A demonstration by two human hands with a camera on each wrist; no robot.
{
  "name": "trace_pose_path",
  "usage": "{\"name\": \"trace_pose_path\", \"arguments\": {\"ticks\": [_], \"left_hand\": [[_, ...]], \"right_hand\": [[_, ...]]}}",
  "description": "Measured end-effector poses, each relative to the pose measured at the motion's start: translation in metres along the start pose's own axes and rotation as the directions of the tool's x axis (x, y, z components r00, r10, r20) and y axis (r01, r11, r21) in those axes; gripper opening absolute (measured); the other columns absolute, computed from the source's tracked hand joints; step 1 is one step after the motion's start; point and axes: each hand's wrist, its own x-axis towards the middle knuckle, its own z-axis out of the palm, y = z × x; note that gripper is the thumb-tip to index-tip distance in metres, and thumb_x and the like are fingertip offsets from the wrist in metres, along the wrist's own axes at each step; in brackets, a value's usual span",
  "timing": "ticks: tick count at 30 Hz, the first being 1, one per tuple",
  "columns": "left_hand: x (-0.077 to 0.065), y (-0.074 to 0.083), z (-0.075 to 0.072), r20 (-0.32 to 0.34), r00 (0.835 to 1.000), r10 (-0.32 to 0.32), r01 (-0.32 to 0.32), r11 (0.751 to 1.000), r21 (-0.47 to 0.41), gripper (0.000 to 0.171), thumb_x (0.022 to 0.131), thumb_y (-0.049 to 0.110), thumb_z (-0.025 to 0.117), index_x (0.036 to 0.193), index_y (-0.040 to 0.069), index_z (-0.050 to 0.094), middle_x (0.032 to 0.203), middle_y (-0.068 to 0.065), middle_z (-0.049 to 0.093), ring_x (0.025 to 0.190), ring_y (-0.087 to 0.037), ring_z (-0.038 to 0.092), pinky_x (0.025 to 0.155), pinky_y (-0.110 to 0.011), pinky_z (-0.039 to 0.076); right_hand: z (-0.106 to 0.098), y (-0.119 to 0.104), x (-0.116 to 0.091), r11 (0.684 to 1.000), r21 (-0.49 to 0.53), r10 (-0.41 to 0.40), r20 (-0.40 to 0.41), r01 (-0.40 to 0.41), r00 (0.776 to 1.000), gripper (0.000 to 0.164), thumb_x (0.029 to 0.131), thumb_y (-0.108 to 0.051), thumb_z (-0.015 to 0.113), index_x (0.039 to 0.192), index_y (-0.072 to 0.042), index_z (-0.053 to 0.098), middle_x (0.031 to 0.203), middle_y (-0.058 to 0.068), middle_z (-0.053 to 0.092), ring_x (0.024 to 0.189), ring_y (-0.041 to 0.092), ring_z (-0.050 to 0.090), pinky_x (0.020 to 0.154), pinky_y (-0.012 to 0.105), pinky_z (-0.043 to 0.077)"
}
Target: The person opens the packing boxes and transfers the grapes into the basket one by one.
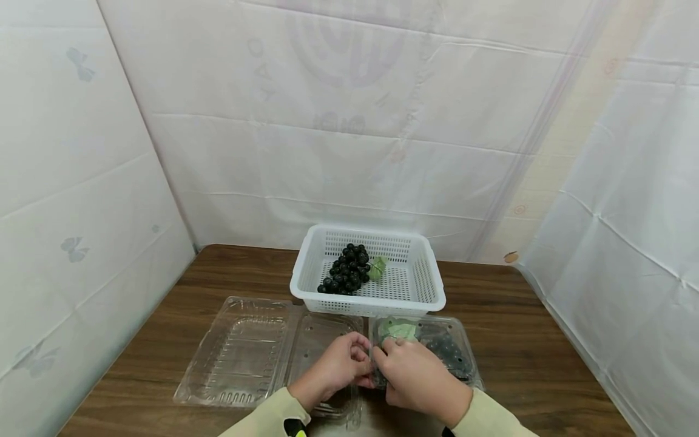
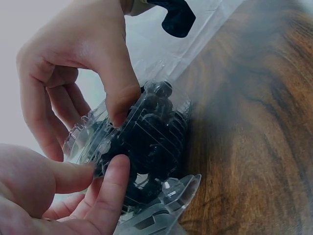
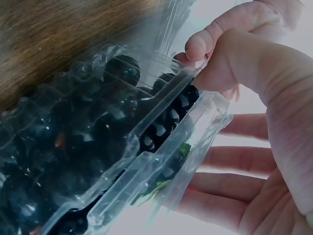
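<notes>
A clear plastic clamshell box [image 1: 471, 352] full of dark grapes [image 3: 73, 132] stands under both hands at the front right of the table; a pale green patch [image 1: 401, 329] shows through its lid. My right hand [image 1: 417, 371] grips the box, its thumb on the grape-filled base and its fingers across the lid, as the right wrist view shows. From the other side my left hand [image 1: 343, 363] pinches the rim at the box's left edge. In the left wrist view a plastic flap [image 2: 171, 196] sticks out below the left fingertips.
Just behind the box, a white slotted basket [image 1: 300, 270] holds a bunch of dark grapes [image 1: 349, 270] and a green leaf [image 1: 377, 268]. Another clear clamshell [image 1: 251, 346] lies unfolded at the left, partly under my left forearm. White sheeting [image 1: 349, 170] walls the wooden table [image 1: 524, 340].
</notes>
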Motion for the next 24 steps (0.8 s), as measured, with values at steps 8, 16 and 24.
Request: {"name": "trace_pose_path", "arguments": {"ticks": [8,16,24], "left_hand": [[0.0011,-0.0004,0.0011,0.000,1.000,-0.009,0.009,1.000,0.014,0.026,0.095,-0.012,0.059,0.116,0.001,0.053,0.081,-0.007,0.062,0.066,-0.020,0.066,0.072,-0.047,0.064],[0.0019,0.0009,0.0018,-0.003,1.000,-0.013,0.013,1.000,0.009,0.026,0.094,-0.014,0.056,0.115,0.001,0.053,0.081,-0.008,0.062,0.067,-0.020,0.065,0.071,-0.045,0.065],[0.0039,0.0004,0.0019,-0.002,1.000,0.003,-0.002,0.999,0.042,0.027,0.094,-0.014,0.056,0.115,0.001,0.052,0.077,-0.007,0.062,0.066,-0.019,0.066,0.068,-0.043,0.064]], "right_hand": [[-0.0030,-0.0007,0.0032,1.000,0.018,0.006,0.033,-0.007,0.999,0.031,0.070,-0.017,0.077,0.099,-0.016,0.069,0.075,-0.002,0.055,0.057,0.009,0.037,0.051,0.022,0.030],[-0.0050,-0.0014,0.0058,1.000,0.020,0.014,0.065,-0.016,0.998,0.026,0.071,-0.017,0.078,0.095,-0.016,0.069,0.076,0.000,0.057,0.057,0.010,0.040,0.051,0.023,0.033],[-0.0101,-0.0004,0.0069,0.997,0.069,0.027,0.090,-0.033,0.996,0.023,0.071,-0.016,0.077,0.093,-0.017,0.069,0.073,-0.002,0.055,0.056,0.008,0.038,0.052,0.022,0.029]]}}
